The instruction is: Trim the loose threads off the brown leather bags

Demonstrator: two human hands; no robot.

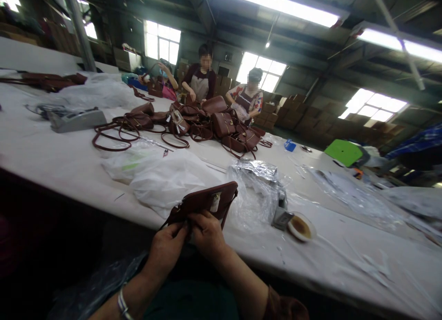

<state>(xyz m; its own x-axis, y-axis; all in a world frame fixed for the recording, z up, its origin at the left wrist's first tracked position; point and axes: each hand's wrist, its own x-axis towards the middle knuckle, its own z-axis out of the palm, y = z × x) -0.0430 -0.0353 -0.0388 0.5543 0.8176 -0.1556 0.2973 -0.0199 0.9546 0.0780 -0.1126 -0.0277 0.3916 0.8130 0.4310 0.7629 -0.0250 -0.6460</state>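
Observation:
A dark maroon handbag (207, 201) rests on the near edge of the long white table (51, 159), its thin strap hanging down at its left end. My left hand (166, 249) and my right hand (206, 234) are side by side just under the bag. Both have their fingers closed, pinching the bag's lower edge near the strap. A bracelet sits on my left wrist.
Crumpled clear plastic bags (165, 177) lie behind the bag. A tape roll (301, 226) lies to the right. A pile of maroon handbags (207, 124) with loose straps sits mid-table, where other people (202, 80) work. A grey device (76, 119) is at the left, a green board (343, 152) at the right.

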